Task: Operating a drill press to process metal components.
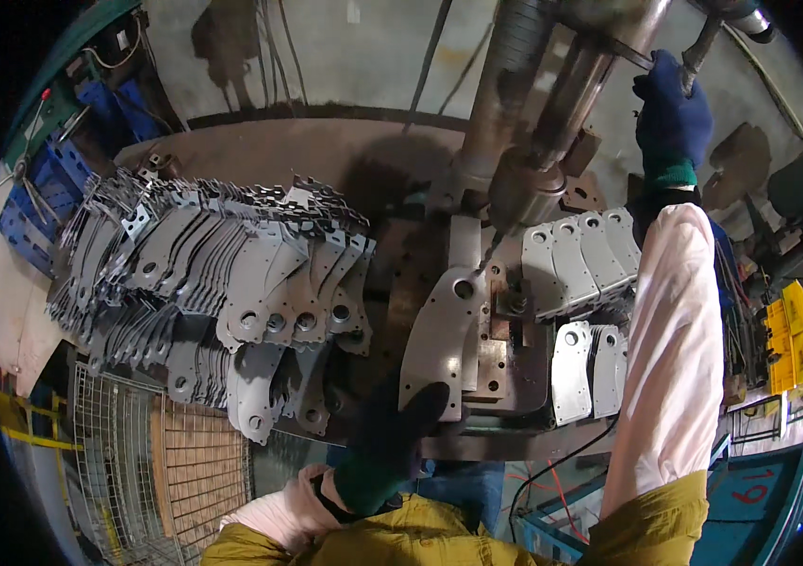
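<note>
A flat grey metal plate [435, 332], curved along one side and drilled with small holes and one large hole, lies on the bolted steel fixture [493, 363]. My left hand [392, 436], in a dark glove, grips its near end, thumb on top; the fingers underneath are hidden. Just over the plate's far right edge stands the drill bit [489, 253] below the chuck [526, 189] of a drill press; I cannot tell whether it touches. At the upper right, my right hand [673, 118], in a blue glove with a green cuff, is closed around the press's lever handle [700, 55].
Many similar plates [260, 274] are piled in leaning rows on the left. Smaller stacks of plates [579, 250] stand right of the fixture. Yellow bins [788, 338] sit at the far right, a wire cage [123, 462] at the lower left, and a blue frame [750, 509] at the lower right.
</note>
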